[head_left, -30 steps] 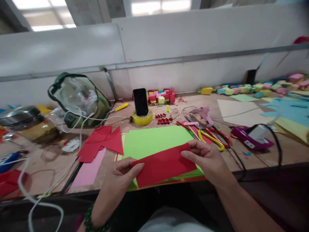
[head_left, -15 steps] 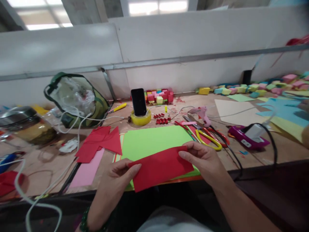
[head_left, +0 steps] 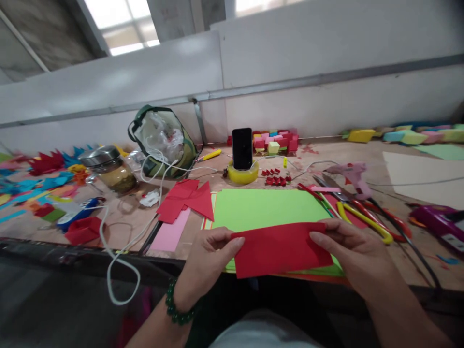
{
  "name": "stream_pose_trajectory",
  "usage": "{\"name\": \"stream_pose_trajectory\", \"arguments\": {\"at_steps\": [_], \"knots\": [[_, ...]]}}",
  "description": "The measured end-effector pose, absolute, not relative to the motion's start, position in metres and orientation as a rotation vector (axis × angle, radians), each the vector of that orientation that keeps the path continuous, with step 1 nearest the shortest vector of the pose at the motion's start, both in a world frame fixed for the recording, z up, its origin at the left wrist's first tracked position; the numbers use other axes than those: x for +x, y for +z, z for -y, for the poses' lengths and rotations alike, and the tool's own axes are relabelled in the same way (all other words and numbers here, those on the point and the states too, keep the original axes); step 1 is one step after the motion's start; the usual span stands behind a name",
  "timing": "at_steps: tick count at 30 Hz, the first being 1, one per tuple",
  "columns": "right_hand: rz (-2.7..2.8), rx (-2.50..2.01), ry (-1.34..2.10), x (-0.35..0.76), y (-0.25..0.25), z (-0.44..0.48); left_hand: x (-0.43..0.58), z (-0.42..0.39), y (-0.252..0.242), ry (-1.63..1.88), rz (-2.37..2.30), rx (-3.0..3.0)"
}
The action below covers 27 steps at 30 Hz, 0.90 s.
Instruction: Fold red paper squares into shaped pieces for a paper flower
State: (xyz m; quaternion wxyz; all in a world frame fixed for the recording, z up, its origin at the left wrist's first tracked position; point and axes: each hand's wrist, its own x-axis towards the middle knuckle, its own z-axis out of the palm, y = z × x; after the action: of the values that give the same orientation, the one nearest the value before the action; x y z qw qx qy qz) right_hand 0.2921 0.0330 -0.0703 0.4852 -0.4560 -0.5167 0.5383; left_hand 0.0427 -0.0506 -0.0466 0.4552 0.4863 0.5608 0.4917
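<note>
A red paper strip (head_left: 281, 251) is stretched between my two hands, above the table's front edge. My left hand (head_left: 217, 251) pinches its left end between thumb and fingers. At the other end, my right hand (head_left: 344, 244) grips the upper right corner the same way. Under the strip lies a stack of green paper (head_left: 268, 205), with orange and white sheet edges showing. Cut red paper pieces (head_left: 184, 200) and a pink sheet (head_left: 170, 232) are left of the stack. Small folded red pieces (head_left: 277, 180) sit just behind it.
A phone (head_left: 242, 147) stands in a yellow tape roll (head_left: 242, 175). To the right are a pink glue gun (head_left: 353, 176), yellow-handled scissors (head_left: 362, 220) and a purple power strip (head_left: 440, 227). A glass jar (head_left: 112, 171), a green bag (head_left: 184, 152) and a white cable (head_left: 108, 261) are leftward.
The view has turned left, so more of the table's left side shows. Both hands still hold the red strip, which now lies more level.
</note>
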Motion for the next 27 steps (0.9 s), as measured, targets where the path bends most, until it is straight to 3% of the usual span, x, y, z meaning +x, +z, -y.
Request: {"name": "stream_pose_trajectory", "arguments": {"at_steps": [12,22,27], "knots": [[1.2,-1.044,1.41,0.283,-0.056,-0.022,0.038,0.053,-0.043,1.128,-1.468,1.277],[1.38,-1.11,1.293,0.286,-0.052,-0.029,0.031,0.04,-0.047,1.039,-1.544,1.466],[1.537,-1.185,1.138,0.286,-0.051,-0.044,0.031,0.018,-0.04,0.825,-1.625,1.687]]}}
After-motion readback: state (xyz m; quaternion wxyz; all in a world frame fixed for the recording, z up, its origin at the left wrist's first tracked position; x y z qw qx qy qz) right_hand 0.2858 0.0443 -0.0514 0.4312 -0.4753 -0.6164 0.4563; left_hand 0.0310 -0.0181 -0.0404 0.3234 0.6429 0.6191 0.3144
